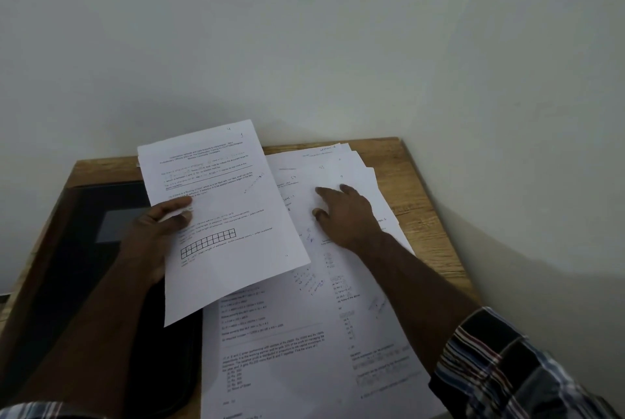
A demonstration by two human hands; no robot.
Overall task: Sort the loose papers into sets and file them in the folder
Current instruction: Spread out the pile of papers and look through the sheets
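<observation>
Wooden desk (419, 202) set against a plain wall, seen from above as printed papers are sorted into sets. A dark folder (84, 249) is laid flat at nine o'clock on the desk, partly hidden under a forearm. The loose papers (304, 334) are fanned out from the centre toward three o'clock, overlapping one another, with handwritten numbers visible at their upper corners. One sheet (223, 215) is held lifted over the folder's right edge, tilted toward eleven o'clock. It is clamped at its left margin by the left hand (159, 232), thumb curled on top and fingers beneath. The right hand (345, 215) is rested on the fanned stack at two o'clock, fingers spread and fairly straight, pressing on paper with nothing grasped.

The step in hand appears to be matching the lifted sheet to its set. It would be done well if the corner numbers were checked first, the stack kept pinned flat under the spread fingers, and a single sheet slid out at a time.
</observation>
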